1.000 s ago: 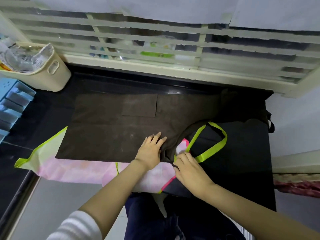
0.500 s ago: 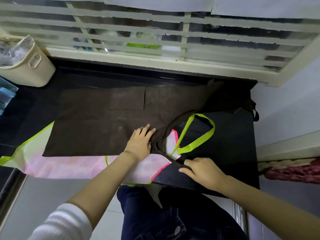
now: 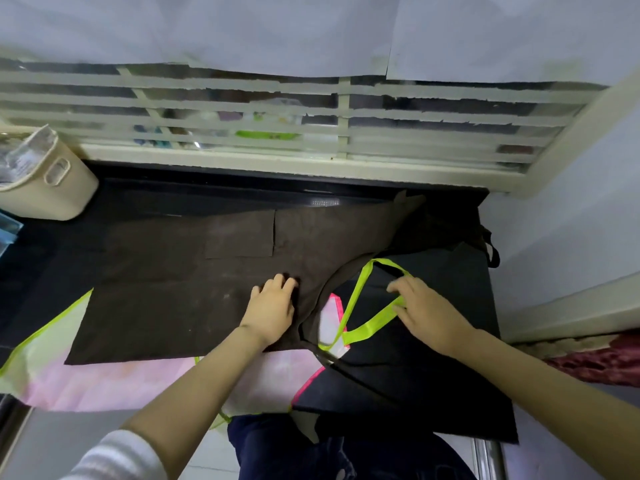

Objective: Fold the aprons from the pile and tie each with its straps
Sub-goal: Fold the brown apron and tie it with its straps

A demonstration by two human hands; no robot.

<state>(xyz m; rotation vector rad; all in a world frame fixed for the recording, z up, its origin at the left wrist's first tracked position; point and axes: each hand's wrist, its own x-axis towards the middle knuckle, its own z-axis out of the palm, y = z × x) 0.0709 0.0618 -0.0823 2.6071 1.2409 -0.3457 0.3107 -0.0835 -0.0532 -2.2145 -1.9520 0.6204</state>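
Since half a second ago the right hand point(image 3: 429, 313) has gone from the black apron's point(image 3: 433, 375) near edge up to the neon-green strap point(image 3: 372, 325). It is blurred, so whether it grips the strap cannot be told. The left hand point(image 3: 272, 311) still presses flat, fingers straight, on the brown apron point(image 3: 173, 289), which lies spread over a pink apron point(image 3: 104, 382) on the dark bench point(image 3: 52, 244). A cream basket point(image 3: 52, 188) stands far left.

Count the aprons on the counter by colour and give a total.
Brown apron: 1
Pink apron, lime trim: 1
Black apron: 1
Total: 3 visible; any more lying hidden underneath cannot be told.
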